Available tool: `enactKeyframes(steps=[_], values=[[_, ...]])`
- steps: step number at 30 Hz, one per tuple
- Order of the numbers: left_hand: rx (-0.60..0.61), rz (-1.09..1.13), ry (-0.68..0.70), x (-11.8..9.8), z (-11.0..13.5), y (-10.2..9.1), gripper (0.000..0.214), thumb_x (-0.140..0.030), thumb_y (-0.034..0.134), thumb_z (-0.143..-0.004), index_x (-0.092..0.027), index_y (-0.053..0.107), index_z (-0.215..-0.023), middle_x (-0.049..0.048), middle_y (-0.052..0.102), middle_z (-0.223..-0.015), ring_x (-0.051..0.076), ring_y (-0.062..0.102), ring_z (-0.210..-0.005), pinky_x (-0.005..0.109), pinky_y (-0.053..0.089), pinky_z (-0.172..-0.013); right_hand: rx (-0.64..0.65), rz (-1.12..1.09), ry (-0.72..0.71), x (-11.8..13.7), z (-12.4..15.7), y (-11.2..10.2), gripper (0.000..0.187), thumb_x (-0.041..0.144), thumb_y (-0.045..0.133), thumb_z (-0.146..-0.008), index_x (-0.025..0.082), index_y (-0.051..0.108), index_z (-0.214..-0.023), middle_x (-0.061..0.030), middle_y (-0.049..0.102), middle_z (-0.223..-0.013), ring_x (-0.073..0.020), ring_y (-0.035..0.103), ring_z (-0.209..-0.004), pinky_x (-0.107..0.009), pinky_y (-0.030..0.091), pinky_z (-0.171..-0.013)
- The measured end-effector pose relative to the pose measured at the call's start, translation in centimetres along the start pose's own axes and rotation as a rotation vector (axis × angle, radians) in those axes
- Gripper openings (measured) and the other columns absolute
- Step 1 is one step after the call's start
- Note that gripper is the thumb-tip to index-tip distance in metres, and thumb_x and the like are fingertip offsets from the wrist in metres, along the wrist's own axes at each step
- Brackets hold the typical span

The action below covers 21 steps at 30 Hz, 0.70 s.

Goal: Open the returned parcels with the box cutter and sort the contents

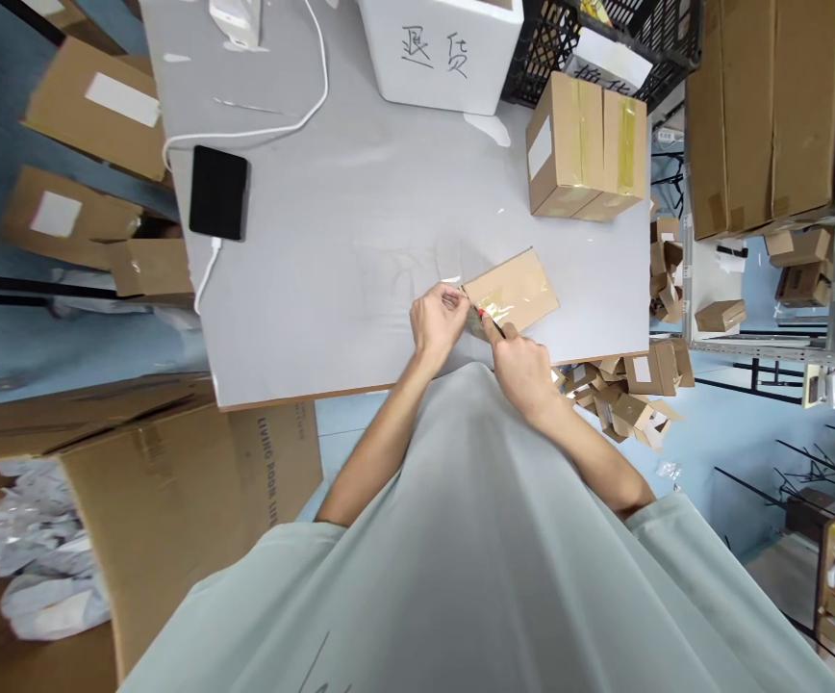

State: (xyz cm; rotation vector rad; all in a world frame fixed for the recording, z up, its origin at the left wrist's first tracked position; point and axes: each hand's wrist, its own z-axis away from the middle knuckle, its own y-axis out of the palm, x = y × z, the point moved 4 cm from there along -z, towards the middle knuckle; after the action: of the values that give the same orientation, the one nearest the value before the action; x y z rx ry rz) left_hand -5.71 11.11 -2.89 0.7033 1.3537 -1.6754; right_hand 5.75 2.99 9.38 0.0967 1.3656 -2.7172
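Note:
A small flat cardboard box (517,286) with clear tape lies at a slant near the table's front edge. My right hand (522,371) is closed around a slim red-and-black tool (493,324) whose tip reaches the box's left end. Its exact kind is too small to tell. At that same end, my left hand (438,322) is closed in a pinch, fingertips beside the tool's tip and the box's corner. What lies between those fingertips is hidden.
On the grey table (331,269) lies a black phone-like device (219,192) with a white cable. Farther back stand a white bin (446,58), a black crate (544,48) and two taped cartons (583,149). A large open carton (193,491) stands at the lower left.

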Motion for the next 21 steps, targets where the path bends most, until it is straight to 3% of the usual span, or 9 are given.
enactKeyframes(steps=[21], values=[[-0.044,-0.064,0.004,-0.2,-0.5,-0.1,0.005,-0.025,0.069,-0.089,-0.025,0.065,-0.084,0.0024,0.079,-0.085,0.023,0.074,-0.081,0.035,0.056,-0.085,0.029,-0.057,-0.053,-2.0,0.8,2.3,0.072,0.006,0.033,-0.11,0.024,0.029,-0.18,-0.0199,0.069,-0.143,-0.0226,0.081,-0.106,-0.03,0.065,-0.087]])
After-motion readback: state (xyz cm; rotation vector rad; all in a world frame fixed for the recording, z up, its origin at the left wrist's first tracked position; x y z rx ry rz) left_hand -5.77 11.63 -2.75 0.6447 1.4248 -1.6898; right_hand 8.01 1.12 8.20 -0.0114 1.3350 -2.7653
